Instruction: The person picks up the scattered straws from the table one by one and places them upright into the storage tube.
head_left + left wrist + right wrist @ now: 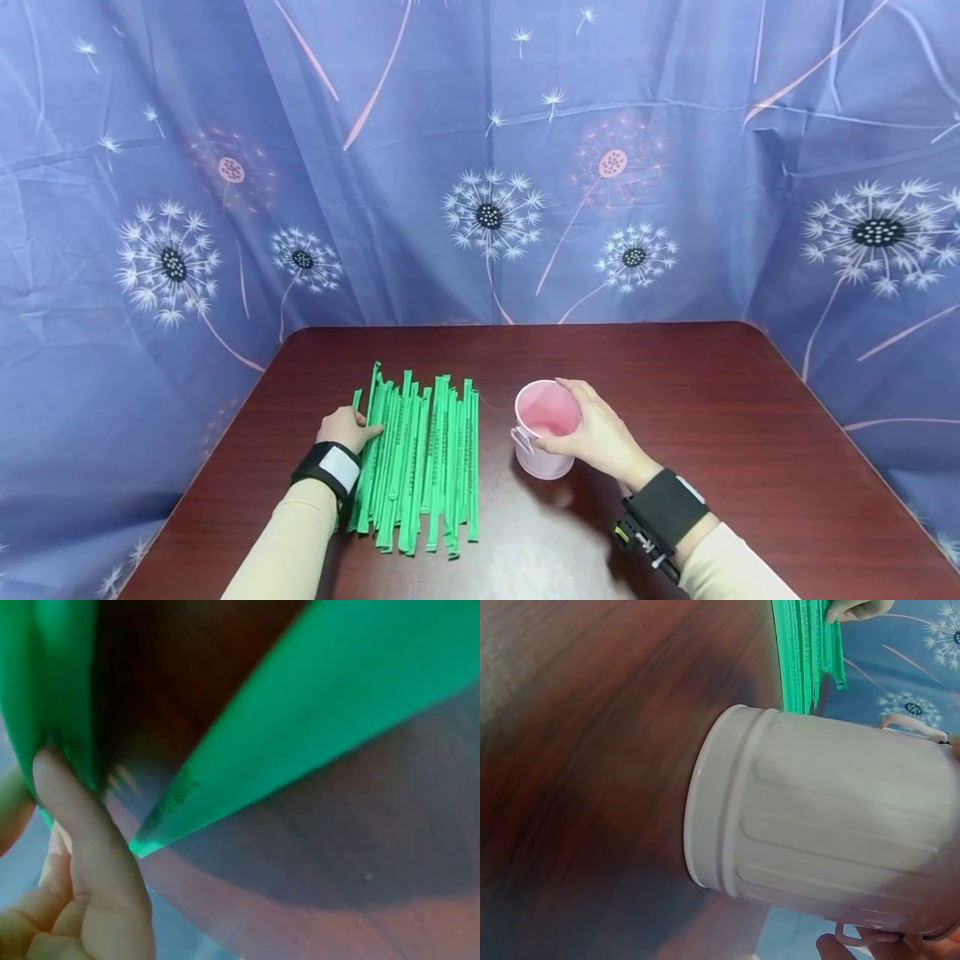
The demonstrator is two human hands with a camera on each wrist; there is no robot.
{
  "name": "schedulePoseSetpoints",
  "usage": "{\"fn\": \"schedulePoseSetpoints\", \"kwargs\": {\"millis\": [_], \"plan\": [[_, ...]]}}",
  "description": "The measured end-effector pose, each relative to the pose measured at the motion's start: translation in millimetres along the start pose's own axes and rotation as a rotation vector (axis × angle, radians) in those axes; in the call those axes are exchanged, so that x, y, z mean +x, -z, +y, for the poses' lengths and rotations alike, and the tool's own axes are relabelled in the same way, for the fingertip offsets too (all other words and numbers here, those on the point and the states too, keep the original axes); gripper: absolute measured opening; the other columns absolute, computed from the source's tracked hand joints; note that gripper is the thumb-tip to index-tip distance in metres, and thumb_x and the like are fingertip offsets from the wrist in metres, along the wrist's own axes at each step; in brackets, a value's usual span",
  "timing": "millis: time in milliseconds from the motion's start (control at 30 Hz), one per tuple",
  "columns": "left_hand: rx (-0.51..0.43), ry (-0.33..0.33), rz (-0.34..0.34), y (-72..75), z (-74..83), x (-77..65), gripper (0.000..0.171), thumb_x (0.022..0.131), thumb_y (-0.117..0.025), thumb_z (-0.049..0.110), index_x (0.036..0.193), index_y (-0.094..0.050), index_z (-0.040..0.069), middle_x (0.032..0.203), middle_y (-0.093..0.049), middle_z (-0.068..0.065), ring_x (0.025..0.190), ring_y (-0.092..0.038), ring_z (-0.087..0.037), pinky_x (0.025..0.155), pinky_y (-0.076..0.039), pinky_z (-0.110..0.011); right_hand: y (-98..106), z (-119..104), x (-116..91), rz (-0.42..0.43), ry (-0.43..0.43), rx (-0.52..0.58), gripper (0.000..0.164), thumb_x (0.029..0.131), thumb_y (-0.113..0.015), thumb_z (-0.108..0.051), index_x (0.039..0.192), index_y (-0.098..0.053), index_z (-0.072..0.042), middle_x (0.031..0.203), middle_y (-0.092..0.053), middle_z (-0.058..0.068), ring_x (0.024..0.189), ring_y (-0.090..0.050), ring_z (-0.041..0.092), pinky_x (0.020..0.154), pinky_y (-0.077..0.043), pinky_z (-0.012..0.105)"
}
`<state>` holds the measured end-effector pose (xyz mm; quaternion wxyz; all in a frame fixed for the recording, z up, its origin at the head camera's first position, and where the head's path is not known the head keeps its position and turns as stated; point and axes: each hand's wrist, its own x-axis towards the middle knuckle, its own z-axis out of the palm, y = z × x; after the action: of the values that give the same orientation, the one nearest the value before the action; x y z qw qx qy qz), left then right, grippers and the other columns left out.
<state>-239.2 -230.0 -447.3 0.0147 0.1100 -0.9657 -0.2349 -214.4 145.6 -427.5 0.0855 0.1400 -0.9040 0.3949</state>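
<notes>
A pile of long, thin green wrapped straws with dark print lies side by side on the table's left half. At its left edge is my left hand, pinching green straws between thumb and fingers in the left wrist view. Another straw stretches across that view, beside the thumb. My right hand grips a small pink bucket by its rim, the thumb near side and fingers far side. The bucket is upright, with a small handle on its left, and its visible inside is bare pink.
The dark red-brown wooden table has rounded far corners. Behind and around it hangs a blue curtain with a dandelion print. Black bands with devices wrap both wrists, the right one close over the table.
</notes>
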Motion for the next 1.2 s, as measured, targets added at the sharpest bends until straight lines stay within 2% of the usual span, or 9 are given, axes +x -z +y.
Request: {"fn": "schedulePoseSetpoints", "kwargs": {"millis": [100, 233, 400, 533, 633, 800, 900, 1033, 1200], "plan": [[-0.026, 0.018, 0.008, 7.0, 7.0, -3.2, 0.029, 0.087, -0.074, 0.026, 0.089, -0.068, -0.003, 0.094, -0.071, -0.022, 0.087, -0.066, -0.039, 0.077, -0.057, -0.051, 0.4, -0.6, 0.3, -0.005, -0.013, -0.011, 0.092, 0.064, -0.090, -0.040, 0.140, -0.049, -0.007, 0.133, -0.058, 0.011, 0.112, -0.061, 0.029, 0.088, -0.056, 0.043], [-0.079, 0.019, 0.005, 15.2, 18.7, -2.0, 0.034, 0.092, -0.068, 0.030, 0.101, -0.070, -0.003, 0.101, -0.072, -0.022, 0.092, -0.067, -0.039, 0.080, -0.056, -0.052, 1.4, -0.9, 0.6, -0.008, -0.024, -0.024, 0.092, 0.064, -0.090, -0.041, 0.140, -0.050, -0.007, 0.130, -0.059, 0.010, 0.110, -0.061, 0.029, 0.085, -0.056, 0.042], [-0.229, -0.058, 0.078, 22.8, 47.3, 1.5, 0.038, 0.093, -0.066, 0.035, 0.109, -0.070, 0.001, 0.102, -0.073, -0.019, 0.092, -0.069, -0.034, 0.079, -0.057, -0.047, 2.0, -2.2, 1.0, -0.010, -0.044, -0.042, 0.091, 0.064, -0.089, -0.042, 0.139, -0.049, -0.008, 0.128, -0.060, 0.009, 0.107, -0.062, 0.029, 0.082, -0.056, 0.043], [-0.430, -0.129, 0.131, 26.0, 82.2, -4.4, 0.035, 0.092, -0.070, 0.035, 0.109, -0.071, 0.004, 0.096, -0.073, -0.017, 0.073, -0.070, -0.029, 0.067, -0.060, -0.036, 1.7, -2.1, 1.2, -0.008, -0.051, -0.062, 0.090, 0.064, -0.089, -0.043, 0.138, -0.050, -0.009, 0.128, -0.060, 0.010, 0.107, -0.062, 0.029, 0.081, -0.057, 0.045], [-0.632, -0.166, 0.142, 27.9, 110.1, -12.4, 0.031, 0.091, -0.072, 0.031, 0.110, -0.070, 0.006, 0.095, -0.074, -0.015, 0.065, -0.070, -0.022, 0.061, -0.062, -0.030, 2.3, -1.8, 1.8, -0.009, -0.057, -0.067, 0.090, 0.064, -0.089, -0.043, 0.138, -0.050, -0.010, 0.128, -0.060, 0.010, 0.107, -0.062, 0.029, 0.080, -0.057, 0.045], [-0.995, -0.235, 0.148, 29.6, 148.6, -27.3, 0.027, 0.090, -0.074, 0.018, 0.111, -0.065, 0.003, 0.089, -0.071, -0.012, 0.066, -0.067, -0.010, 0.064, -0.065, -0.038, 0.6, -1.3, 0.5, -0.030, -0.077, -0.054, 0.092, 0.065, -0.089, -0.044, 0.140, -0.049, -0.010, 0.129, -0.060, 0.009, 0.108, -0.061, 0.028, 0.080, -0.057, 0.045], [-1.132, -0.295, 0.143, 29.1, 166.0, -35.1, 0.027, 0.090, -0.073, 0.012, 0.111, -0.062, 0.001, 0.087, -0.068, -0.009, 0.068, -0.068, -0.009, 0.064, -0.065, -0.041, 0.0, -0.6, -0.4, -0.031, -0.078, -0.057, 0.092, 0.064, -0.089, -0.044, 0.140, -0.049, -0.010, 0.127, -0.061, 0.008, 0.107, -0.062, 0.028, 0.079, -0.057, 0.044], [-1.181, -0.354, 0.105, 22.8, 180.6, -41.2, 0.024, 0.089, -0.074, 0.008, 0.107, -0.062, -0.002, 0.088, -0.069, -0.013, 0.071, -0.069, -0.011, 0.065, -0.065, -0.038, 0.7, -0.3, -0.7, -0.032, -0.069, -0.056, 0.090, 0.066, -0.088, -0.043, 0.139, -0.049, -0.010, 0.127, -0.060, 0.008, 0.105, -0.062, 0.027, 0.077, -0.058, 0.041], [-1.134, -0.363, 0.053, 9.1, 186.9, -45.4, 0.022, 0.086, -0.076, 0.006, 0.103, -0.065, -0.003, 0.093, -0.071, -0.020, 0.075, -0.070, -0.012, 0.069, -0.065, -0.037, 3.7, -1.6, 1.7, -0.039, -0.069, -0.047, 0.090, 0.066, -0.089, -0.043, 0.140, -0.048, -0.011, 0.126, -0.060, 0.008, 0.102, -0.063, 0.025, 0.074, -0.057, 0.037]]}}
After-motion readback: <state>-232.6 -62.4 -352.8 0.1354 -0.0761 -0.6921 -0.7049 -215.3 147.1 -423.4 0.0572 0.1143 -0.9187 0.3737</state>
